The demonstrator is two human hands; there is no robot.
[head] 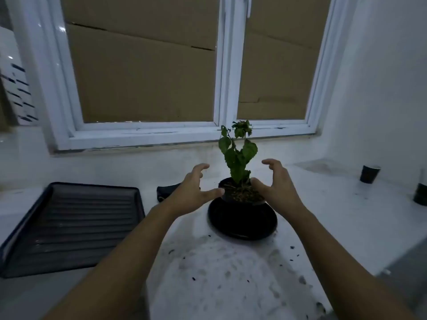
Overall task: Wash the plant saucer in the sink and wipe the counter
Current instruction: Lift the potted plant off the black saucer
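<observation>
Saucer (242, 227) black, on desk (208, 278), under potted plant (239, 192) | left hand (194, 192) at its 9 o'clock, right hand (275, 188) at 3, both spread wide, gripping nothing (thumb contact unclear) | tray (69, 227) at saucer's 9 o'clock

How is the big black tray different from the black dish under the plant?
The tray is rectangular; the saucer is round. The tray has ridges and holds nothing; the saucer looks smooth and carries the plant pot. The tray looks much bigger than the saucer. Both are black.
</observation>
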